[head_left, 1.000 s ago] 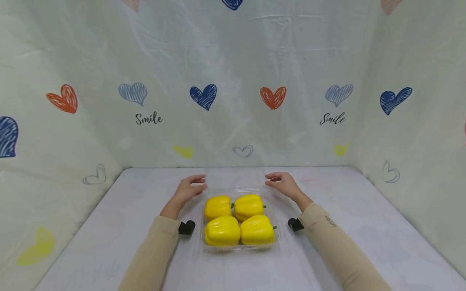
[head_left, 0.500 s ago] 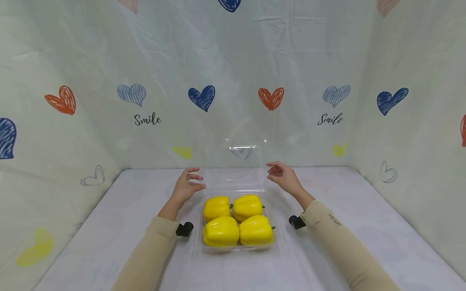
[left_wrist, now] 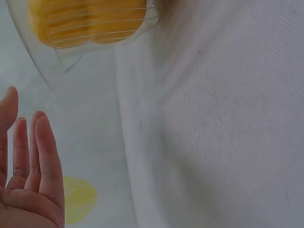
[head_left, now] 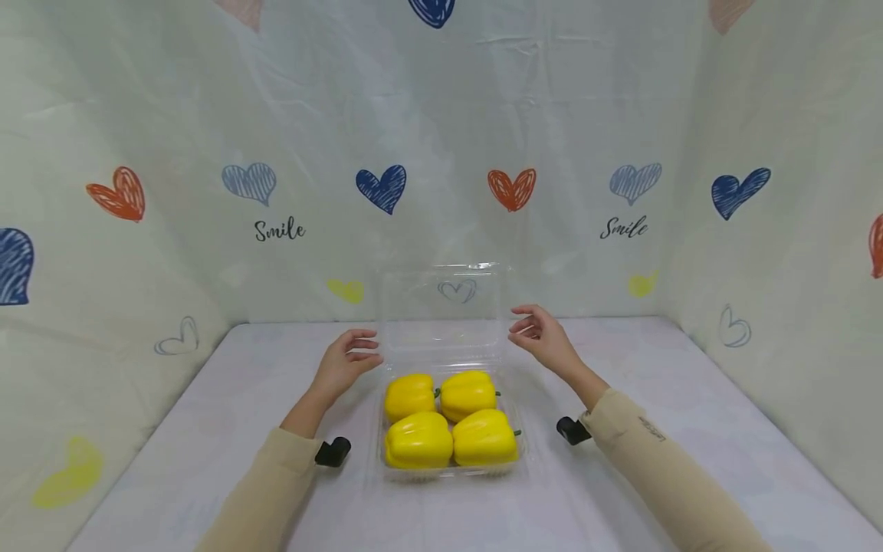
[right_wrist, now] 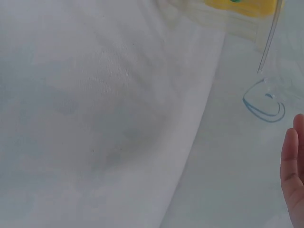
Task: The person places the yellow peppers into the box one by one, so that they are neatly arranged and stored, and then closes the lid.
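A clear plastic clamshell box [head_left: 451,473] stands mid-table with several yellow bell peppers [head_left: 418,441] inside. Its transparent lid [head_left: 421,307] is raised at the back, standing roughly upright. To the left of the lid is my left hand [head_left: 345,362], fingers relaxed and holding nothing. On the other side, my right hand [head_left: 545,341] hovers by the lid's right edge with loosely bent fingers, also holding nothing. The left wrist view shows straight fingers [left_wrist: 47,147] apart from the box. Only part of the right hand appears at the edge of the right wrist view.
A white cloth covers the table [head_left: 207,452]. Behind it and at both sides hangs a pale curtain [head_left: 441,115] printed with hearts and "Smile". A black wrist camera [head_left: 333,452] sits by the left sleeve, another camera [head_left: 572,431] by the right.
The lid, low and hardly visible a second ago, has come up to stand behind the peppers. Both hands have drawn slightly outward, away from it.
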A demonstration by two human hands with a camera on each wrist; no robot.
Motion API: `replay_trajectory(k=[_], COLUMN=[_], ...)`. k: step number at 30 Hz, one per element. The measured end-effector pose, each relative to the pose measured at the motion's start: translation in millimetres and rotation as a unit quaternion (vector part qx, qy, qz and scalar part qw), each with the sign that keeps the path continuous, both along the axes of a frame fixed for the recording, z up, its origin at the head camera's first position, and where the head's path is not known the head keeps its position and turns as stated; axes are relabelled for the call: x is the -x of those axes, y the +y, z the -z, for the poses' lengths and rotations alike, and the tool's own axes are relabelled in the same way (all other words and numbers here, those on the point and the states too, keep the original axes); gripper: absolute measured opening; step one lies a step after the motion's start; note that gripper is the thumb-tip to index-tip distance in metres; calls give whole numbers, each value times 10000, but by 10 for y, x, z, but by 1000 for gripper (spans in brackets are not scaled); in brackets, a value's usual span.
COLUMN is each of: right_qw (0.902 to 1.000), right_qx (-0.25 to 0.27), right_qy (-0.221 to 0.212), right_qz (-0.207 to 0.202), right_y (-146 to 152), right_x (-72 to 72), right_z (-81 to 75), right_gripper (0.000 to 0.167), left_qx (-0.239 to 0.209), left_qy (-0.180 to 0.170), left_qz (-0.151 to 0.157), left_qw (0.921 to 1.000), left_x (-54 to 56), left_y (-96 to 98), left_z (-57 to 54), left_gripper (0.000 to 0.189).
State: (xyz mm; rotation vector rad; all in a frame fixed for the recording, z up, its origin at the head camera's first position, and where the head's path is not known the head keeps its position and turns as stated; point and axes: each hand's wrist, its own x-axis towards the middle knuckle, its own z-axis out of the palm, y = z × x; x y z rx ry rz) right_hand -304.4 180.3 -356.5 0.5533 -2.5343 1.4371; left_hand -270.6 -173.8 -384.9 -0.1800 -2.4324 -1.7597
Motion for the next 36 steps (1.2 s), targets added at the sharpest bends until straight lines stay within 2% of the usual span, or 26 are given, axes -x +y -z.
replay_trajectory(k=[8,14,16,22,28,31,36], right_qw=[9997,9992,9988,9967,9970,9975,9978], right_qx=[-17,77,137,298,166,34,-318], right_qy=[-147,3,-5,-141,-310,-326,-163], right_qz=[-215,-388,-469,-740,-684,-632,-551], right_y=[44,67,75,103,163,194,239], right_x=[-185,-306,-350,-479,-602,-660,-734], right_z=[-33,-7,-5,17,84,117,190], right_gripper=[34,30,27,33,36,34,32], left_qx=[-177,-570,-576,-475,-411,-316,103], left_qy=[-105,-489,-568,-688,-895,-961,-1003], left_qz=[225,344,382,422,476,598,900], left_qw=[9995,9966,9960,9956,9940,9931,9908], left_x=[-165,-304,-344,-463,-547,-587,-677], left_y=[-22,-37,-39,-38,-13,-31,-115], left_z=[-59,-103,-115,-125,-84,-53,0], left_gripper=[37,45,50,55,54,54,53])
